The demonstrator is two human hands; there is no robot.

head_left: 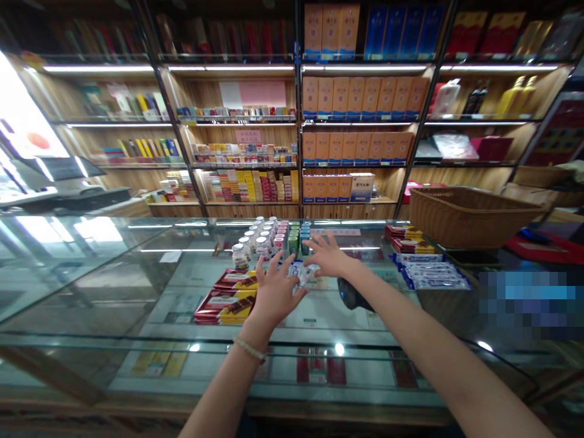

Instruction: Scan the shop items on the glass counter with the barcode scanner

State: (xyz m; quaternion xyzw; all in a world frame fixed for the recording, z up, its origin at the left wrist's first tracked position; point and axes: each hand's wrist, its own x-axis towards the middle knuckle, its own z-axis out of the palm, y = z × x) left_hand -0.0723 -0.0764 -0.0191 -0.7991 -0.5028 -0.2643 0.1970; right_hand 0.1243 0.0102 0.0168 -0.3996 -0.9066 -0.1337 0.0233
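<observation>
Over the glass counter (182, 292), my left hand (274, 295) is open with its fingers spread, a beaded bracelet at its wrist. It is beside stacked chocolate bars (223, 304) in red and yellow wrappers. My right hand (331, 258) is also open, fingers apart, reaching in from the right. Between both hands lie blue-and-white wrapped packets (302, 272), partly hidden by the fingers; I cannot tell whether the fingertips touch them. Just behind stand rows of small white-capped bottles (262, 243), with pink, green (293, 240) and blue small containers alongside.
A black scanner-like device (349, 295) rests beneath my right forearm. To the right are blue-and-white packets (431, 272), more chocolate bars (410, 238) and a wicker basket (469, 213). Shelves of boxes (360, 97) line the back wall. The counter's glass front edge (150, 342) is near me.
</observation>
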